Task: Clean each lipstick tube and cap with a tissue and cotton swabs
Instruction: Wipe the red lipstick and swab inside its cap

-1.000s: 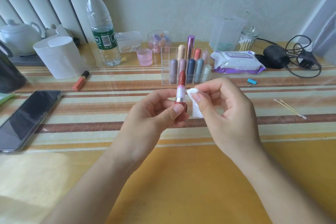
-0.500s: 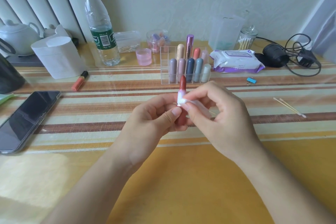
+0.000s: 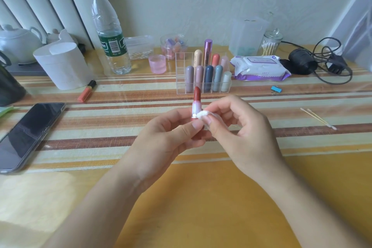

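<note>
My left hand point(image 3: 169, 137) holds an uncapped lipstick point(image 3: 196, 102) upright by its dark red base, with the red bullet and pale pink inner sleeve sticking up. My right hand point(image 3: 241, 133) pinches a small white tissue point(image 3: 203, 115) and presses it against the sleeve's right side, near the silver ring. Behind them a clear acrylic organizer point(image 3: 181, 74) holds several capped lipsticks. Two cotton swabs point(image 3: 318, 119) lie on the table to the right. An orange lip product point(image 3: 87, 91) lies at the left.
A phone point(image 3: 28, 133) lies at the left. At the back stand a tissue roll point(image 3: 62, 64), a water bottle point(image 3: 110, 32), a pink cup point(image 3: 157, 64), a wet-wipes pack point(image 3: 259, 68), a swab jar point(image 3: 270, 43) and a black cable point(image 3: 322, 62). A blue clip point(image 3: 276, 89) lies near the organizer.
My right hand brought the tissue onto the lipstick's sleeve and has slid it down towards the silver ring. My left hand has kept the lipstick upright.
</note>
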